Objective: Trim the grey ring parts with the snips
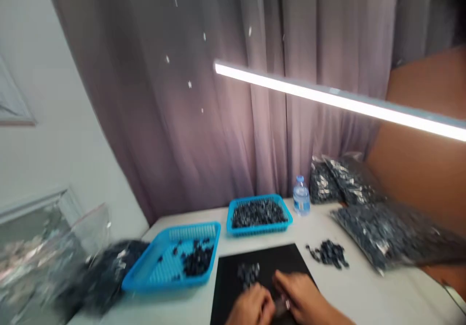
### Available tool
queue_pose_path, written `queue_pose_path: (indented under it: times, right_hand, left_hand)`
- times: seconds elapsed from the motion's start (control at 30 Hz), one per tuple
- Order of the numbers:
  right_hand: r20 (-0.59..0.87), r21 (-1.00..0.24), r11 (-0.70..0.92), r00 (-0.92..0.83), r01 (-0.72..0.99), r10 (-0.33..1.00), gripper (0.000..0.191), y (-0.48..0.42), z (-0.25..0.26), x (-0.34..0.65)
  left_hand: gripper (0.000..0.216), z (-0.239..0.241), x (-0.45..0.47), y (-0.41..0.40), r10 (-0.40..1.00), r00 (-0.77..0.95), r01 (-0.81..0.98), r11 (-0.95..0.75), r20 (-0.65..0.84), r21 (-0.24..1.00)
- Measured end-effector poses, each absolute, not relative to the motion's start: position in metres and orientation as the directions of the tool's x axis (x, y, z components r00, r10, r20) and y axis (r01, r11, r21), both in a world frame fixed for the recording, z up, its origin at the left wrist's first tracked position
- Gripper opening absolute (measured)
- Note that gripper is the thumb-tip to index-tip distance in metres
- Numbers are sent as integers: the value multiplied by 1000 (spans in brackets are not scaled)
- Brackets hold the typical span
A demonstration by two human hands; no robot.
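Left hand [251,309], right hand [304,298] low on mat [233,286], fingers curled, tips meeting. Blur: cannot tell whether either grips anything. Pile [249,271] of small grey parts on mat, straight ahead of left hand, just beyond knuckles; left nearer than right. Tray [171,279] left of mat, on table [357,291].

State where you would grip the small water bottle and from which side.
Probably grip the water bottle around its body, coming from the near side: it stands upright, the blue basket close on its left, bags on its right, bare table in front.
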State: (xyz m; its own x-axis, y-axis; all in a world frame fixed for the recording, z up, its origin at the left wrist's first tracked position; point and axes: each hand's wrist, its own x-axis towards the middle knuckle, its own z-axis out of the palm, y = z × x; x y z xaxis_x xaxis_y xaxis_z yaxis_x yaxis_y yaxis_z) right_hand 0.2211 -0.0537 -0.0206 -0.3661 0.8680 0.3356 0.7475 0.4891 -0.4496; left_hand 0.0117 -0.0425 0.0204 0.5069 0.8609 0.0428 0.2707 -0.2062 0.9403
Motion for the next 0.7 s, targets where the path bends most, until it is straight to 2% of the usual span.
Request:
queue_pose_path:
  times: [0.1, 0.17, 0.3, 0.47, 0.53, 0.6, 0.7]
  right_hand:
    - [215, -527, 401, -339, 750, 916, 26, -60, -42, 229]
    - [205, -554, 371, -310, 745, 928, 16, -62, -46, 235]
    - [222, -582, 363, -287, 728, 932, 16, -63, -41, 242]
    - [213, -619, 345, -272, 706, 939, 17, -63, -33, 245]
    - [184, -649, 328, -276, 686, 943, 20, -64, -29, 251]
    - [128, -694, 301, -300, 654, 945, 32, -66, -23, 262]
    - [-29, -777, 246, -424, 580, 905, 45, -72, -13, 284]
  left_hand:
    - [22, 3, 6, -38, 833, 550, 375, -299, 49, 877]
    - [29, -2, 1, -34, 826, 560, 421, -349, 63, 837]
    - [41, -1, -1, -24, 805, 585, 482, -438, 93, 758]
    - [37, -2, 0, -22, 756, 632, 511, -574, 173, 640]
    - [36, -3, 1, -24, 728, 656, 509, -620, 197, 597]
    - [36, -4, 2, -25, 707, 676, 506, -651, 209, 566]
    - [36, -8, 1, -25, 698, 684, 514, -668, 214, 537]
